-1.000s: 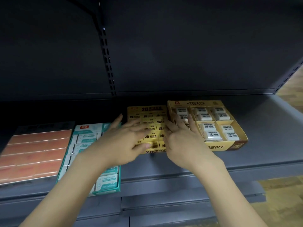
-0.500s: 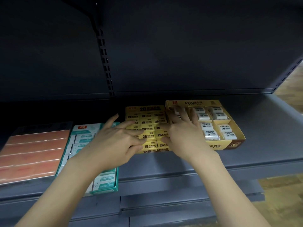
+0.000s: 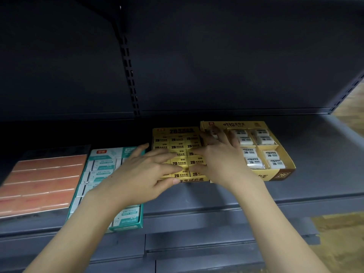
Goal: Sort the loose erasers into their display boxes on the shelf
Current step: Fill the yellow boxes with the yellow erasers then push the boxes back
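- While both hands press flat, fingers straight and gripping nothing, left hand [image 3: 137,174] overlaps teal eraser box [image 3: 126,219], hanging off the shelf [image 3: 325,164]; a nudge could tip it.
- Right hand [image 3: 222,164] rests on packed yellow eraser box [image 3: 177,138]; pressure might dislodge rows.

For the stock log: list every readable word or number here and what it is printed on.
"2B": yellow box back flap and its erasers.
"ERASER": yellow erasers.
"2B": white erasers and brown corner of their box.
"SOFT&CLEAN": teal box eraser.
Other print, red logos: too blurred.
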Action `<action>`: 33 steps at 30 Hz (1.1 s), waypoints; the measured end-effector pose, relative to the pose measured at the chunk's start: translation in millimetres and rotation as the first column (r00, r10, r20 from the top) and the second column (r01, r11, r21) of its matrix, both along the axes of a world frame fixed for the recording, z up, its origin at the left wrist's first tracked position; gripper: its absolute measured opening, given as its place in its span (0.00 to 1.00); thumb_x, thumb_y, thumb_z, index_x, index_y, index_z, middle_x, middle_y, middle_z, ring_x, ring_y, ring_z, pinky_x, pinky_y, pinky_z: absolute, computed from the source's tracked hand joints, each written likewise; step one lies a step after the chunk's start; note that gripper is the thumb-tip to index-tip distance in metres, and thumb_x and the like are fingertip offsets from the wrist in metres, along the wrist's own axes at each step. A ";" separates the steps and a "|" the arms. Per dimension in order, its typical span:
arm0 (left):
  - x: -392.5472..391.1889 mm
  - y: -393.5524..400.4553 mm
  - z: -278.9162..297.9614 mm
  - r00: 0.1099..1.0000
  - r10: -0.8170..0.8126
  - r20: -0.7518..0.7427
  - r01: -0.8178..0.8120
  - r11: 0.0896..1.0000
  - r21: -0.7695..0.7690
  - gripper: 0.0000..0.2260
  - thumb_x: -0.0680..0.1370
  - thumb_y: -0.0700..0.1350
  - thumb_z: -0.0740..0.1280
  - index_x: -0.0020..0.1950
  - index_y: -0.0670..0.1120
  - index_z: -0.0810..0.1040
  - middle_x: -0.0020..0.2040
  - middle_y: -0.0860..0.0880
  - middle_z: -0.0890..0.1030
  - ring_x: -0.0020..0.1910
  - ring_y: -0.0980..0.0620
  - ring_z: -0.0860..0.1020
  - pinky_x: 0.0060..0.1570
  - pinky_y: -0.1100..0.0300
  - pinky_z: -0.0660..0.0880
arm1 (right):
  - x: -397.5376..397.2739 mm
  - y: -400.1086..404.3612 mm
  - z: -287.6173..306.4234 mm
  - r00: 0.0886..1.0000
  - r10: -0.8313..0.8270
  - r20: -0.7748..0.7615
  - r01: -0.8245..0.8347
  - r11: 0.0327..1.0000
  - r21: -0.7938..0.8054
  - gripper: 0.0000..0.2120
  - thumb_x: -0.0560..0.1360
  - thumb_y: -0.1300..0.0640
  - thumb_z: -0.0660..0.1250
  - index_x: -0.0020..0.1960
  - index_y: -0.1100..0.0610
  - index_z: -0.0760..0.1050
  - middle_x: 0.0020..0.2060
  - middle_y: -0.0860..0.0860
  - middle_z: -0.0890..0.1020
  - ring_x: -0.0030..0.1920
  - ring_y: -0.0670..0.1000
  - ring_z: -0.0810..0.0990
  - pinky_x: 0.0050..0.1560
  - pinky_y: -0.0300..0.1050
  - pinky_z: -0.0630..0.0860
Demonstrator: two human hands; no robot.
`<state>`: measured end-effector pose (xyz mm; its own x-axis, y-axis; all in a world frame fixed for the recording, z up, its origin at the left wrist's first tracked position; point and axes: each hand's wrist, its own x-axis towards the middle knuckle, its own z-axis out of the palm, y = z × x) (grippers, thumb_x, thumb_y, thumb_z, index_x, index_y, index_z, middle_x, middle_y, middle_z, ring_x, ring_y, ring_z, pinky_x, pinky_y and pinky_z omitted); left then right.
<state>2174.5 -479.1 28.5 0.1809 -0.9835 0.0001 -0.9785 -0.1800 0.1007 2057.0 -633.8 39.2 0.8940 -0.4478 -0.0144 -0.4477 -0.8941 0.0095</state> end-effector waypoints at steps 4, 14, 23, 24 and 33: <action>-7.1 -5.1 -2.6 1.000 0.000 0.001 0.000 0.997 0.081 0.33 0.70 0.68 0.32 0.69 0.68 0.61 0.76 0.58 0.50 0.75 0.56 0.49 0.69 0.54 0.39 | -2.7 -4.1 1.4 0.998 -0.015 -0.058 0.017 1.000 0.026 0.28 0.73 0.37 0.63 0.72 0.38 0.61 0.77 0.50 0.45 0.75 0.57 0.37 0.71 0.62 0.35; -7.4 -6.0 -0.5 0.999 0.009 0.034 -0.011 0.998 0.063 0.37 0.69 0.70 0.31 0.69 0.64 0.65 0.77 0.57 0.51 0.75 0.54 0.50 0.71 0.51 0.41 | -5.1 -1.1 3.3 0.998 0.005 -0.069 -0.001 0.999 0.048 0.25 0.80 0.48 0.56 0.74 0.39 0.54 0.77 0.49 0.42 0.74 0.57 0.34 0.71 0.61 0.32; -14.4 -29.5 -13.9 0.997 0.000 -0.081 0.009 0.994 0.111 0.32 0.71 0.67 0.34 0.67 0.64 0.66 0.77 0.54 0.46 0.74 0.56 0.38 0.69 0.51 0.32 | -7.3 -6.4 2.9 0.998 0.015 -0.058 -0.011 0.998 0.060 0.22 0.81 0.52 0.51 0.74 0.41 0.54 0.77 0.48 0.47 0.76 0.56 0.39 0.72 0.58 0.34; -12.4 -28.4 -12.5 0.997 -0.010 -0.077 0.018 0.994 0.107 0.34 0.70 0.67 0.33 0.66 0.64 0.67 0.77 0.56 0.45 0.74 0.56 0.38 0.69 0.51 0.32 | -7.1 -6.6 2.6 0.998 0.012 -0.055 -0.009 0.998 0.058 0.23 0.81 0.52 0.51 0.75 0.41 0.54 0.77 0.48 0.47 0.76 0.56 0.38 0.72 0.58 0.34; -2.0 -22.6 -8.3 0.994 -0.006 -0.111 0.001 0.999 -0.038 0.36 0.70 0.72 0.35 0.62 0.63 0.74 0.74 0.57 0.61 0.73 0.56 0.57 0.72 0.51 0.46 | 1.2 -6.5 -3.7 0.995 -0.012 -0.098 0.012 1.000 0.005 0.19 0.81 0.49 0.50 0.71 0.46 0.66 0.77 0.49 0.43 0.75 0.56 0.36 0.71 0.60 0.32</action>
<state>2172.5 -501.7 20.1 0.1783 -0.9838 0.0175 -0.9615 -0.1705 0.2157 2058.3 -640.4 35.5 0.8826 -0.4583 -0.1044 -0.4558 -0.8888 0.0485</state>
